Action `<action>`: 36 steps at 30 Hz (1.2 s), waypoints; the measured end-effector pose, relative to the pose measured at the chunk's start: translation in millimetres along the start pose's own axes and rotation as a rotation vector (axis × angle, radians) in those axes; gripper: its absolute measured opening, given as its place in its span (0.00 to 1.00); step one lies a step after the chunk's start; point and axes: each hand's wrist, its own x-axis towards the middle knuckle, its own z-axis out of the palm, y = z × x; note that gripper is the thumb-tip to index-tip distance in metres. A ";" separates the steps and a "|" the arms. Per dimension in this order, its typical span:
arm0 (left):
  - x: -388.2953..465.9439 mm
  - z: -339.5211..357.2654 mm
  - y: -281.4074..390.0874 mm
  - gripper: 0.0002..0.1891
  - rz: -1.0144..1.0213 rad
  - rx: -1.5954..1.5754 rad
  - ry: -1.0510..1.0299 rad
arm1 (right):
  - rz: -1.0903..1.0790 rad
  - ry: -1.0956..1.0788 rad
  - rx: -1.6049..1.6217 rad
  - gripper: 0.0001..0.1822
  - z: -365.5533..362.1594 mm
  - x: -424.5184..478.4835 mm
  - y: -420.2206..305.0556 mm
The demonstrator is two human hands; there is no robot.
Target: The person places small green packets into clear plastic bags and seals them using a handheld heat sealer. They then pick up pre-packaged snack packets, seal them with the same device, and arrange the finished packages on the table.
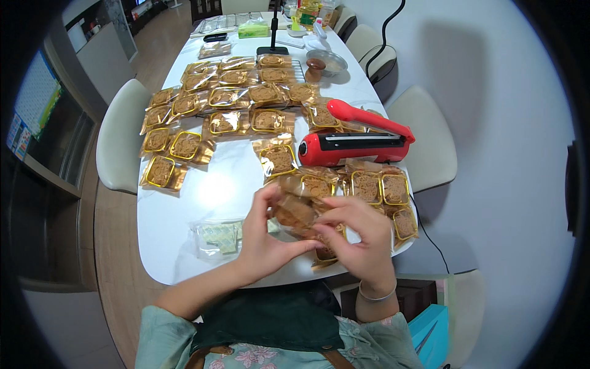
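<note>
Between my hands is a clear plastic bag with a round brown baked item, somewhat blurred. My left hand holds its left side, thumb beneath; the fingers of my right hand pinch its right side. Several bagged baked items in gold-rimmed trays lie behind and to the right, and more spread over the far part of the table. A red heat sealer stands beyond my right hand, its arm raised. Small printed packets lie in a clear bag left of my left hand.
The white table has rounded corners. Farther back are a black stand, a metal bowl, a green tissue pack and a wire rack. Pale chairs line both sides. A wall is at the right.
</note>
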 end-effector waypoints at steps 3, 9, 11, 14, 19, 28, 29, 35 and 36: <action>25.1 3.1 -8.0 0.36 -0.179 -0.314 -0.308 | 0.034 -0.015 0.029 0.06 -30.7 4.9 23.5; 52.7 41.3 -13.2 0.13 -0.343 -0.505 -0.358 | 0.391 0.121 0.575 0.13 -58.7 6.9 52.0; 59.9 57.6 -6.3 0.12 -0.422 -0.561 -0.263 | 0.474 0.289 0.715 0.11 -52.5 14.5 64.3; 74.7 87.6 -16.7 0.13 -0.421 -0.541 -0.228 | 0.569 0.398 0.701 0.06 -59.4 1.4 116.1; 95.3 105.9 -21.9 0.11 -0.624 -0.624 -0.136 | 0.593 0.410 0.796 0.03 -60.8 11.7 140.9; 113.7 109.4 -53.2 0.11 -0.752 -0.648 -0.161 | 0.568 0.376 0.968 0.01 -61.3 22.2 173.4; 115.3 109.3 -52.9 0.11 -0.742 -0.673 -0.165 | 0.583 0.388 0.981 0.02 -61.3 24.2 173.4; 119.7 110.9 -45.1 0.09 -0.861 -0.837 -0.076 | 0.610 0.417 1.044 0.04 -56.4 41.0 171.3; 118.8 110.3 -42.4 0.09 -0.886 -0.858 -0.064 | 0.592 0.417 1.064 0.04 -55.8 42.6 177.3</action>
